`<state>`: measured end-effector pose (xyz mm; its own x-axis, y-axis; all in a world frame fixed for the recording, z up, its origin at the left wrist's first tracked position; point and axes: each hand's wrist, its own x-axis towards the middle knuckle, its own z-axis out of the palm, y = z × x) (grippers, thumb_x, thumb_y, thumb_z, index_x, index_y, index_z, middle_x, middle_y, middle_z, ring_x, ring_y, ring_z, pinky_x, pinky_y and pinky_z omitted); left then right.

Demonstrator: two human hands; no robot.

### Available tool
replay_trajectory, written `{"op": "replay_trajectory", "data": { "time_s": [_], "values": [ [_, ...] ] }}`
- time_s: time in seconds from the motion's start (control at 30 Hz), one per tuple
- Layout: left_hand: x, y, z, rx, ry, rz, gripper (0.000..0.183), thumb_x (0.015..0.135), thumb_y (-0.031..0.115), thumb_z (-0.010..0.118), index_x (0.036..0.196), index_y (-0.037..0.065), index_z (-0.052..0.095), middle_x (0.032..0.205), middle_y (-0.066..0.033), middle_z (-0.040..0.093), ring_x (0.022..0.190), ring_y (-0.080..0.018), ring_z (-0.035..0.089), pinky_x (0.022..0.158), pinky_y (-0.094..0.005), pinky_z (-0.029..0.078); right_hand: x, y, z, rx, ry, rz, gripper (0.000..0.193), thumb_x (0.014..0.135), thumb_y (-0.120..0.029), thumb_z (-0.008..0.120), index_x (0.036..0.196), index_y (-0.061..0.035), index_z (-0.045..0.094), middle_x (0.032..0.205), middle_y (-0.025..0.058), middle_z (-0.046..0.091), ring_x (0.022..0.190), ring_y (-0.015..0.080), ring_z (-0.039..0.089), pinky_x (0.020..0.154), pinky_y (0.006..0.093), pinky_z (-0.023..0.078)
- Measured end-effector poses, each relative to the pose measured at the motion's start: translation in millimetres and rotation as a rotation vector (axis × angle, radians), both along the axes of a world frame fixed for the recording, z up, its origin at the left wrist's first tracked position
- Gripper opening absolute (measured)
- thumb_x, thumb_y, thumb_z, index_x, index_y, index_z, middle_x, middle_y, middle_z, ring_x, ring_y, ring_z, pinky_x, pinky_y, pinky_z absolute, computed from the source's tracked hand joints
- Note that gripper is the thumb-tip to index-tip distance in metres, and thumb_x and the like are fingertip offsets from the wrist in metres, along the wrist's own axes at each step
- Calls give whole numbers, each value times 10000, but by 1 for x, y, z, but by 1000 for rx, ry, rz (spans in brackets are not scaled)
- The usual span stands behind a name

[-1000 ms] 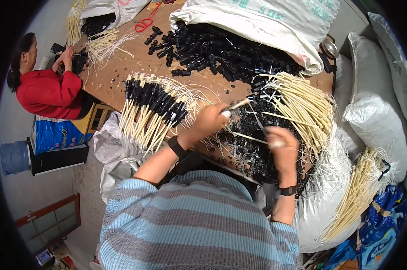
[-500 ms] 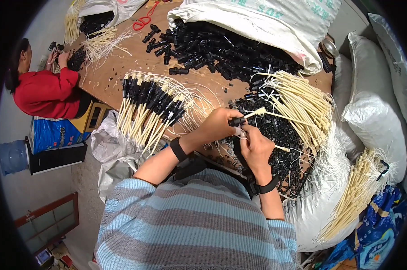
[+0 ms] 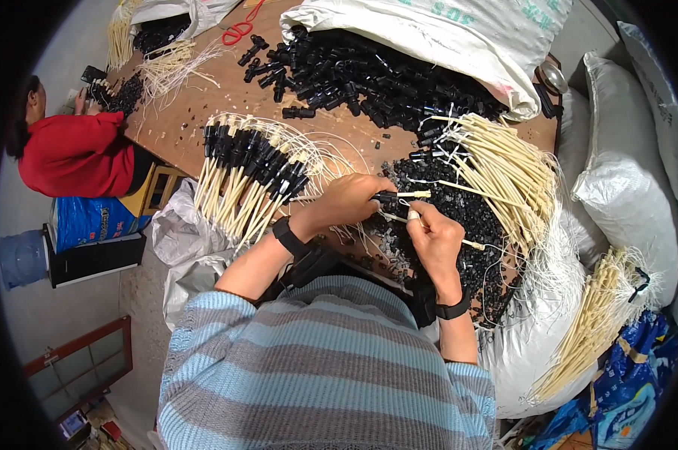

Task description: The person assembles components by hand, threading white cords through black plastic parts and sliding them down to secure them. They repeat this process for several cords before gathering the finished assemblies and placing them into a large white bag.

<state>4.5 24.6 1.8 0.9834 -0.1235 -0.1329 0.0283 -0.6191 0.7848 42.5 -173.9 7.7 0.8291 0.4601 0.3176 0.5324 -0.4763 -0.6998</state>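
My left hand (image 3: pixel 354 199) is closed around a black plastic connector (image 3: pixel 384 196), with a short cream-coloured tube (image 3: pixel 414 194) sticking out of it to the right. Just right of it, my right hand (image 3: pixel 438 241) pinches a thin white cord (image 3: pixel 405 201) that curls beside the connector; a white wrap (image 3: pixel 413 215) covers one fingertip. Another cream tube passes under my fingers toward the right. Below both hands spreads a heap of small black parts (image 3: pixel 470 217). Left of my left hand lies a row of cream tubes with black connectors (image 3: pixel 252 169) fitted on them.
A white woven sack (image 3: pixel 444 37) spills black connectors (image 3: pixel 354 75) across the brown table (image 3: pixel 175 135). A bundle of cream tubes (image 3: pixel 504 176) lies at right, beside stuffed sacks (image 3: pixel 616 150). Red scissors (image 3: pixel 237 32) lie at the back. A person in red (image 3: pixel 76 154) works at far left.
My right hand has drawn slightly down and right, away from the connector, with white cord at its fingertips. The connector and its tube have turned more level. The person in red has shifted their hands.
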Motion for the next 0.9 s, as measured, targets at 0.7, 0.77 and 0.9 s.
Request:
{"op": "replay_trajectory", "data": {
  "time_s": [0.7,0.77,0.9],
  "values": [
    [3,-12,4,-97,-429,0,273,625,-118,618,856,28,626,812,-54,614,764,-223,604,678,-292,495,-5,-2,-7,-138,35,193,152,882,-75,593,1031,-48,597,749,167,634,624,326,634,552,360,488],
    [2,-12,2,-237,-598,11,223,625,-108,634,797,34,624,755,-45,603,747,-231,607,649,-298,497,-6,1,-3,-44,92,177,148,880,-82,599,1025,-49,612,738,163,633,608,313,628,548,348,482],
    [-1,-15,5,-186,-643,-29,189,680,-87,620,815,44,636,751,-53,608,719,-231,612,628,-302,497,-4,-3,-4,0,216,255,110,880,-85,606,969,-46,656,694,163,619,579,292,612,536,309,463]
  ]
}}
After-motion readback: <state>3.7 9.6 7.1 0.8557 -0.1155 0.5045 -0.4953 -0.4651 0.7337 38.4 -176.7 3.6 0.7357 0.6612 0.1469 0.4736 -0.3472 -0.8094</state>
